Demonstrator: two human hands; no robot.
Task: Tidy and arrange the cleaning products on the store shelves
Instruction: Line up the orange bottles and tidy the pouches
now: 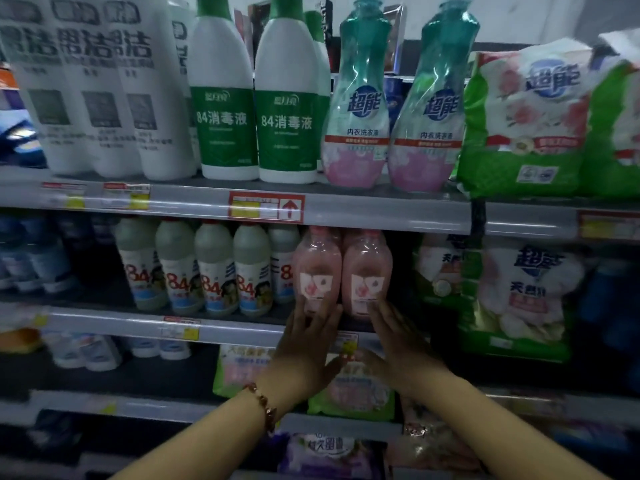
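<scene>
Both hands are raised to the middle shelf (242, 329), fingers straight and spread. By the left hand (304, 344) the front of the left pink bottle (317, 271) is touched; by the right hand (398, 341) the lower front of the right pink bottle (367, 271) is touched. The two bottles stand upright, side by side and touching, between white 84 disinfectant bottles (214, 268) and green-and-pink detergent bags (512, 299). A beaded bracelet (265, 405) is worn on the left wrist.

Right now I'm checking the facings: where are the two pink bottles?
In the head view, the pink bottles stand mid-frame on the second shelf, right of the 84 bottles and left of the detergent bags.
</scene>
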